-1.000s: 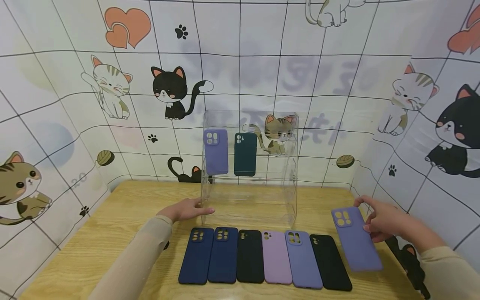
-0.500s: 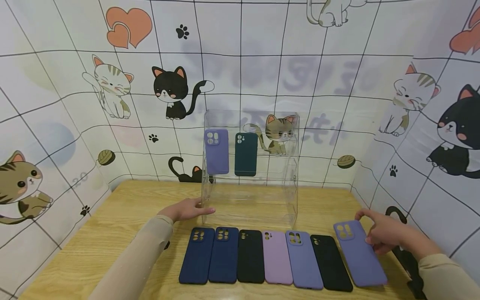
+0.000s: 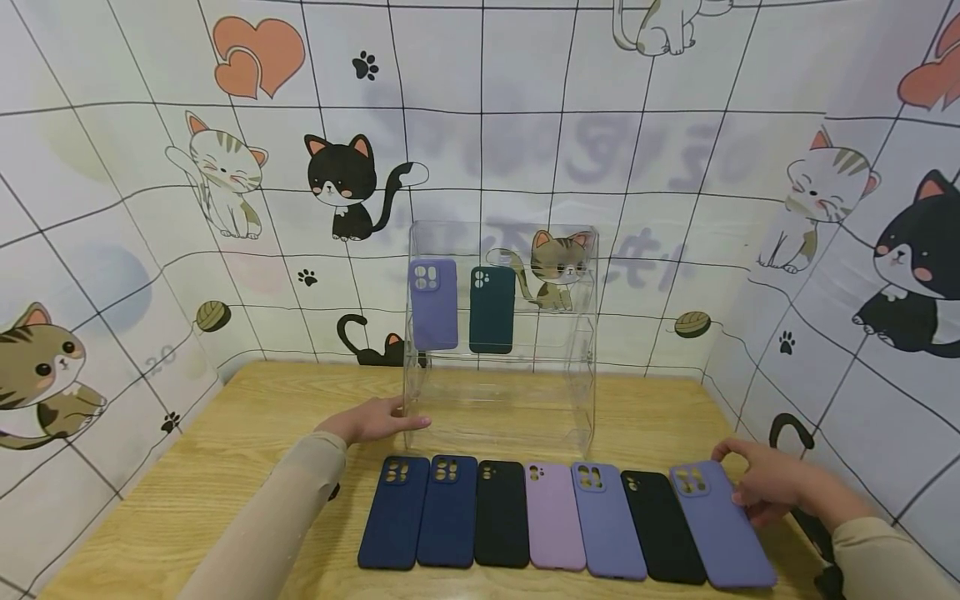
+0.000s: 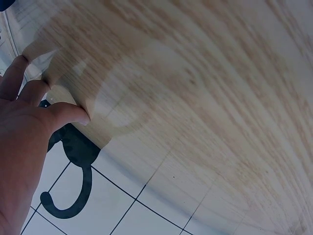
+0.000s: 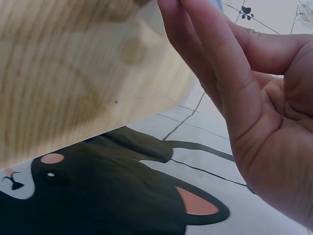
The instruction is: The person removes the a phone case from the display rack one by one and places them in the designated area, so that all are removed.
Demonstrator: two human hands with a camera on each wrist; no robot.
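In the head view, a purple phone case (image 3: 727, 533) lies at the right end of a row of cases. My right hand (image 3: 772, 483) pinches its top and right edges; in the right wrist view the fingertips of this hand (image 5: 254, 98) are cut off. A clear tiered display stand (image 3: 498, 425) stands at the back, bearing a purple case (image 3: 433, 312) and a dark teal case (image 3: 491, 312) on its upper tier. My left hand (image 3: 371, 419) holds the stand's lower left side, thumb in front and the other fingers partly hidden. The left wrist view shows its bent fingers (image 4: 68, 113) there.
Left of that case, the row holds two navy cases (image 3: 393, 517) (image 3: 447, 517), a black case (image 3: 502, 517), a pink-lilac case (image 3: 556, 521), another purple case (image 3: 611, 525) and another black case (image 3: 666, 533). A cat-print sheet (image 3: 480, 150) backs the wooden table (image 3: 225, 467).
My right hand has moved down with the purple case, which was raised and tilted and now lies beside the right-hand black case. The left hand and the stand have stayed put.
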